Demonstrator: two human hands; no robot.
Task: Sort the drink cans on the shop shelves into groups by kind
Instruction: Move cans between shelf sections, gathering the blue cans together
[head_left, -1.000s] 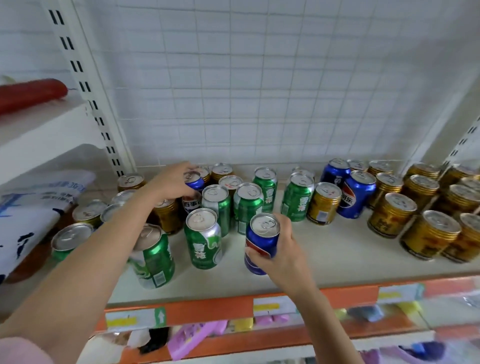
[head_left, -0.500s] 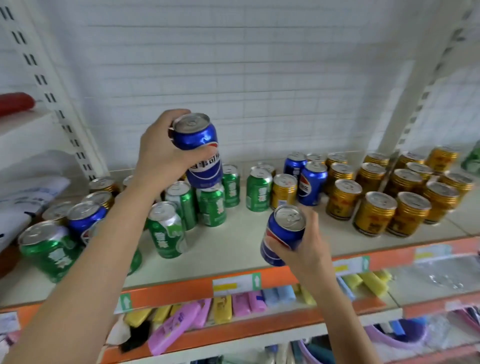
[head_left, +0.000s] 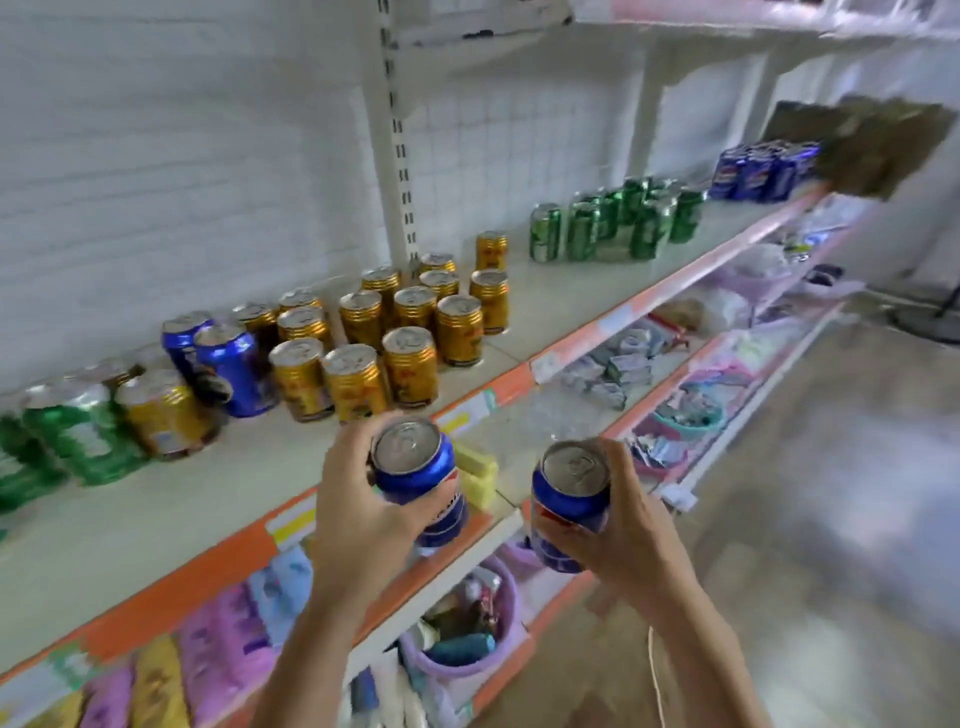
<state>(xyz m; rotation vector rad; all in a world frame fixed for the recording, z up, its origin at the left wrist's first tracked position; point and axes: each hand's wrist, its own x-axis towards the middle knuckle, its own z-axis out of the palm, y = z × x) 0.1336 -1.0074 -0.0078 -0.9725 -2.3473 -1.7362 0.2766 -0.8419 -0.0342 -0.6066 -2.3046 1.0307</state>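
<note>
The left hand (head_left: 358, 499) gripped one blue aluminium cola can (head_left: 415, 478) and the right hand (head_left: 623, 525) another blue cola can (head_left: 569, 499), both upright, held in front of the orange-edged shelf (head_left: 208, 561), off its surface.

Two blue cans are off the shelf (head_left: 156, 525), one in the left hand (head_left: 358, 499) and one in the right hand (head_left: 631, 525). Two more blue cans (head_left: 223, 358) stand toward the shelf's left end. Beside these, the cluster of gold cans (head_left: 405, 322) comes to about fifteen, with one more gold can (head_left: 163, 410) left of the blue pair. Further along stand a green group (head_left: 618, 223) and a blue group (head_left: 763, 166), too blurred to count
</note>
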